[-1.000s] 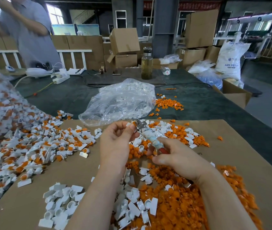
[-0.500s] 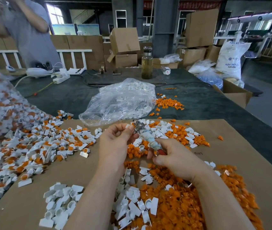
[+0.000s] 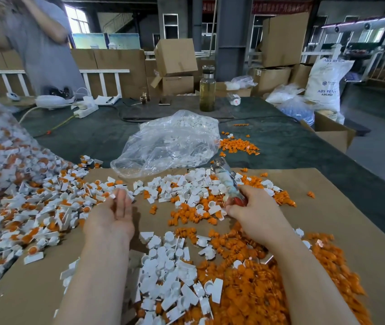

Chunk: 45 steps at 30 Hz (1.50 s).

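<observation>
Closest to me lie loose white caps (image 3: 170,277) and, to their right, a heap of orange plugs (image 3: 262,292), all on a cardboard sheet (image 3: 341,214) over the bench (image 3: 304,146). I judge I'm between pieces. My left hand (image 3: 116,212) is spread and relaxed, palm turned inward, at the edge of the pile of joined pieces (image 3: 36,207). A white bit shows by its fingertips, and I cannot tell whether it touches them. My right hand (image 3: 257,212) grips the tool (image 3: 228,184) by its red end. It is a short rod wrapped in pale tape, tilted up and away from me, its metal tip above the scattered caps. The next move likely calls for picking out one fresh cap and one plug and bringing them to that tip. Beyond lies a clear plastic bag (image 3: 170,144) of white parts, and farther off stands a bottle (image 3: 207,90).
</observation>
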Each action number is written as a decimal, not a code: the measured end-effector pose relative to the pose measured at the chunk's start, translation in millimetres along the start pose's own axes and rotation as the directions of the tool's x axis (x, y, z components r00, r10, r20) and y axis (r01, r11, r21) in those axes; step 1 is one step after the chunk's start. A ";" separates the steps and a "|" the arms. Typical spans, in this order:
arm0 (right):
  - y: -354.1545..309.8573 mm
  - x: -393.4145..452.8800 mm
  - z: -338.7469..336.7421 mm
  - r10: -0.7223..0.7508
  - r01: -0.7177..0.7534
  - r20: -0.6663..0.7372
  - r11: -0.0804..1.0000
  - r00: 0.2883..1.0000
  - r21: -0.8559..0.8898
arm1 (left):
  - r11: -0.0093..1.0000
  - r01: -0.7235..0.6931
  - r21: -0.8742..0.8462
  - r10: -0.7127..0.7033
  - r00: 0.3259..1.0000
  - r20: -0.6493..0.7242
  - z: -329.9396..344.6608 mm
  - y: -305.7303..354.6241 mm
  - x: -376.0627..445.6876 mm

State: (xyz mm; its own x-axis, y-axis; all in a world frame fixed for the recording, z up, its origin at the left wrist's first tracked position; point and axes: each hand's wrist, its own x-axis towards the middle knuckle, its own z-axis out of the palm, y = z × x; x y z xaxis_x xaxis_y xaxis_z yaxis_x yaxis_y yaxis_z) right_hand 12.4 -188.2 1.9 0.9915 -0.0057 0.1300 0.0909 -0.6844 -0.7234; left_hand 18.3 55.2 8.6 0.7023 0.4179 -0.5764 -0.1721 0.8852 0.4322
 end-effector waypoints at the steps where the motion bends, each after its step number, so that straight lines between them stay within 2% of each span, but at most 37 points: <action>1: 2.1 0.7 0.1 0.008 -0.008 -0.005 1.000 1.000 -0.006 | 0.998 -0.004 -0.061 0.004 1.000 -0.005 -0.9 4.0 2.2; 5: 6.6 1.8 -0.4 0.015 -0.016 -0.008 0.994 1.000 -0.112 | 0.968 -0.077 -0.238 0.068 0.997 -0.046 -6.1 12.8 17.2; 7: 7.4 1.6 0.5 -0.002 0.005 0.015 0.988 1.000 -0.155 | 0.949 -0.050 -0.310 0.052 0.999 0.000 -7.7 8.2 20.2; 8: 7.4 1.7 1.3 -0.008 0.014 0.031 0.982 0.999 -0.187 | 0.977 0.002 -0.215 -0.003 1.000 -0.006 -10.7 6.2 19.5; 9: 7.5 1.6 2.5 -0.013 0.023 0.046 0.974 0.999 -0.226 | 0.994 -0.002 -0.106 0.003 1.000 0.004 -12.5 3.7 19.8; 10: 7.2 1.7 4.0 -0.022 0.036 0.056 0.964 0.998 -0.265 | 0.996 0.021 -0.087 -0.017 0.999 0.043 -11.6 2.1 18.2; 11: 6.6 1.9 5.8 -0.033 0.049 0.058 0.955 0.998 -0.293 | 0.996 -0.077 0.035 0.074 0.994 0.078 -6.2 2.4 15.7; 13: 3.5 1.7 10.3 -0.058 0.071 0.050 0.945 0.997 -0.318 | 0.948 -0.082 0.308 0.047 0.992 0.120 -1.0 2.0 0.1; 15: 0.2 1.5 16.1 -0.078 0.088 0.043 0.939 0.996 -0.332 | 0.757 -0.200 0.623 0.065 0.970 0.232 1.5 -8.7 -8.5; 16: -1.5 1.2 19.1 -0.084 0.093 0.042 0.935 0.996 -0.343 | 0.632 -0.296 0.716 0.113 0.950 0.292 2.0 -14.4 -11.8; 18: -4.1 0.6 24.8 -0.100 0.107 0.038 0.923 0.994 -0.370 | 0.318 -0.477 0.819 0.171 0.879 0.445 1.7 -23.4 -16.3; 20: -6.1 -0.3 29.2 -0.114 0.112 0.020 0.906 0.993 -0.409 | 0.012 -0.574 0.819 0.155 0.810 0.565 -1.2 -28.1 -11.8; 21: -6.7 -0.8 31.2 -0.118 0.109 0.006 0.898 0.993 -0.427 | -0.088 -0.595 0.799 0.141 0.786 0.601 -2.2 -29.8 -9.1; 24: -7.8 -2.0 36.8 -0.134 0.113 -0.012 0.876 0.991 -0.468 | -0.328 -0.622 0.711 0.044 0.742 0.669 -6.6 -34.2 -2.7; 26: -7.5 -1.7 39.7 -0.142 0.133 0.019 0.860 0.990 -0.492 | -0.438 -0.636 0.635 -0.035 0.718 0.695 -7.1 -37.6 -1.0; 31: -5.9 -1.3 42.0 -0.115 0.125 0.053 0.843 0.992 -0.523 | -0.557 -0.636 0.533 -0.086 0.684 0.725 -7.6 -46.5 -3.1; 34: -2.4 1.0 38.0 -0.072 0.076 0.027 0.885 0.997 -0.460 | -0.619 -0.661 0.424 -0.168 0.639 0.750 -9.2 -53.2 -5.7; 38: 1.3 7.0 24.5 -0.004 0.007 0.013 0.969 1.000 -0.247 | -0.626 -0.716 0.310 -0.296 0.586 0.754 -11.1 -63.7 -10.2; 41: 5.0 8.7 17.9 0.049 -0.048 0.020 0.997 0.999 -0.067 | -0.605 -0.728 0.322 -0.263 0.564 0.782 -7.8 -63.6 -14.3; 45: 4.0 8.1 15.0 0.058 -0.059 0.028 0.998 0.998 0.033 | -0.575 -0.736 0.357 -0.178 0.539 0.824 -7.0 -60.6 -18.0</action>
State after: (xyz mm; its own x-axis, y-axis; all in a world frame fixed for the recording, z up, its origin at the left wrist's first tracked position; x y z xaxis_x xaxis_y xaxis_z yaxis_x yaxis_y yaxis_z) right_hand 22.2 -180.1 -10.2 0.9973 -0.0252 0.0683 0.0349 -0.6584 -0.7519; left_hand 11.3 -4.5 -12.1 0.9778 -0.1011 0.1837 -0.1715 -0.8897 0.4231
